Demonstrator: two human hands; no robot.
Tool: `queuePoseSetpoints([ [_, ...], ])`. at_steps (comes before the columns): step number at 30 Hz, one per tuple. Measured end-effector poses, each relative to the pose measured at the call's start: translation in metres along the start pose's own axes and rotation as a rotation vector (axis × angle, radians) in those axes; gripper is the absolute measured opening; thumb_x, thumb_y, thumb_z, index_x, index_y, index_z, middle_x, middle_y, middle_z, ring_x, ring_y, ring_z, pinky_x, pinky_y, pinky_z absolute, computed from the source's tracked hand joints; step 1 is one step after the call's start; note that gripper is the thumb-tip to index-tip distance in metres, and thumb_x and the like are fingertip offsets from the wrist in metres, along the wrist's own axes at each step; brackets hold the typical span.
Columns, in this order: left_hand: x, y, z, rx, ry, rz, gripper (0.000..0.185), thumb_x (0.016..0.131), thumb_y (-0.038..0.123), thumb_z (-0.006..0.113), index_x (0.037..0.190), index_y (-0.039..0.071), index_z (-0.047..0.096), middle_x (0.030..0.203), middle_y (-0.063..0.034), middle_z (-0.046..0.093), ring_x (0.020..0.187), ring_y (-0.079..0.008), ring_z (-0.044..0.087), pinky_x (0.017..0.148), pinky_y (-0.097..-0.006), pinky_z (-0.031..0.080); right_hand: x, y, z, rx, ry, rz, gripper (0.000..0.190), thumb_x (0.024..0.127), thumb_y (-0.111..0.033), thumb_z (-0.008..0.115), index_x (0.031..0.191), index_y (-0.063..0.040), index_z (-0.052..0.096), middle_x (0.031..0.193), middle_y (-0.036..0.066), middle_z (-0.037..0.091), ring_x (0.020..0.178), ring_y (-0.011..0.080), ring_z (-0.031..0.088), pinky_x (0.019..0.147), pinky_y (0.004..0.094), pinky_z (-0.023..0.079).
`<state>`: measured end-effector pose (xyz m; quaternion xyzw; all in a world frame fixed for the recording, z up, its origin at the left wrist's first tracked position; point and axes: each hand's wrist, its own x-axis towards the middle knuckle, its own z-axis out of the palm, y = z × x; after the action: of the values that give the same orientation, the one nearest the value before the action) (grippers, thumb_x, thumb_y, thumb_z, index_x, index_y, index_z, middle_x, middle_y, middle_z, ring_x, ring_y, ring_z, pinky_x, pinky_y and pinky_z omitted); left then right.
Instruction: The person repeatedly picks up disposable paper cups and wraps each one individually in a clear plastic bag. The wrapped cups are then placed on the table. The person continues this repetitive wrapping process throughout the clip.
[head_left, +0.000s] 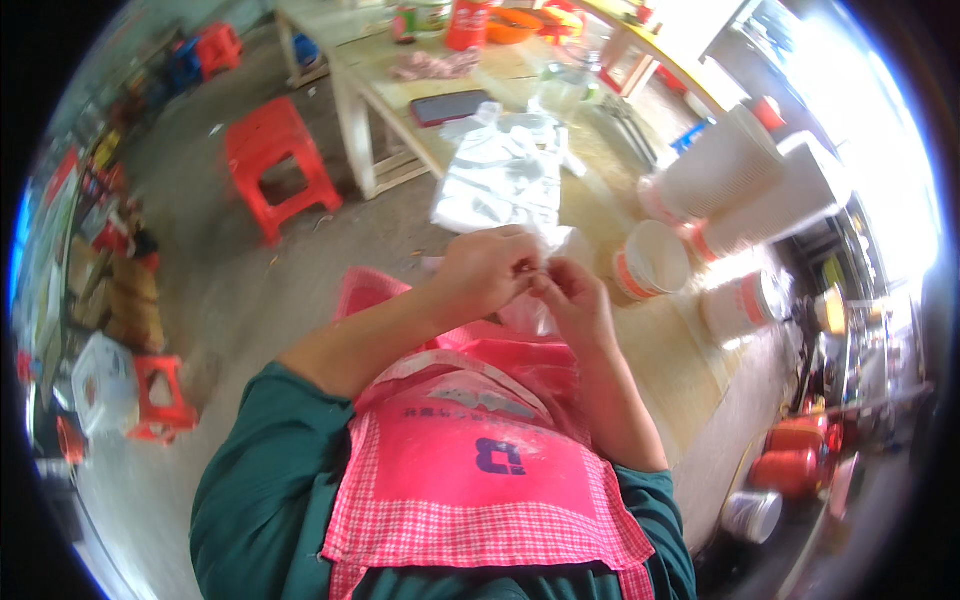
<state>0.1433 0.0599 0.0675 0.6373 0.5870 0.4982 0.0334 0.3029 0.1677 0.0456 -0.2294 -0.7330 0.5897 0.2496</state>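
Note:
My left hand and my right hand meet in front of the apron, their fingertips pinched together. Between and below them hangs thin, translucent plastic, seemingly a plastic bag; the fingers hide its gripped part. Just beyond the hands, a pile of white plastic bags lies flat on the wooden table. Right of my right hand stands an open paper tub, white with an orange band. A pink checked apron covers my front.
Stacked paper tubs lean at the table's right, near another tub. A dark phone, a crumpled cloth and a clear jug lie farther back. Red plastic stools stand on the left floor; red gas cylinders sit at right.

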Motion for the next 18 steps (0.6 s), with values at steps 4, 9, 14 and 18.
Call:
queuePoseSetpoints([
  [4,0.003,-0.001,0.013,0.059,0.017,0.095,0.022,0.076,0.017,0.078,0.08,0.008,0.059,0.078,-0.0088,0.061,0.075,-0.0317,0.063,0.063,-0.039,0.05,-0.006,-0.01,0.009,0.283,0.021,0.09,0.008,0.095,-0.007,0.066,0.1,-0.001,0.067,0.087,-0.002,0.066,0.078,0.0051,0.057,0.067,0.0208,0.045],
  [9,0.0,-0.009,0.011,-0.209,-0.138,-0.019,0.024,0.077,0.012,0.077,0.074,0.006,0.054,0.07,-0.0079,0.054,0.062,-0.027,0.052,0.057,-0.0365,0.043,-0.006,-0.007,-0.003,0.388,0.033,0.194,0.004,0.096,-0.005,0.063,0.094,-0.003,0.066,0.083,-0.003,0.063,0.076,0.0052,0.055,0.067,0.0189,0.043],
  [14,-0.007,-0.045,0.016,-0.43,-0.183,-0.31,0.025,0.074,0.014,0.078,0.072,0.006,0.055,0.064,-0.0067,0.05,0.058,-0.021,0.047,0.056,-0.0353,0.041,-0.011,0.011,-0.019,0.55,0.088,0.026,0.006,0.098,-0.005,0.058,0.1,-0.004,0.063,0.093,0.008,0.069,0.084,0.0137,0.063,0.079,0.0277,0.051],
  [18,-0.02,-0.087,-0.021,0.164,0.092,-0.368,0.022,0.074,0.021,0.077,0.075,0.008,0.059,0.065,-0.0082,0.058,0.061,-0.025,0.055,0.057,-0.0373,0.044,-0.01,-0.025,-0.024,1.057,0.375,0.113,0.011,0.102,-0.009,0.049,0.11,-0.008,0.057,0.093,0.005,0.065,0.081,0.0146,0.06,0.076,0.0297,0.05],
])
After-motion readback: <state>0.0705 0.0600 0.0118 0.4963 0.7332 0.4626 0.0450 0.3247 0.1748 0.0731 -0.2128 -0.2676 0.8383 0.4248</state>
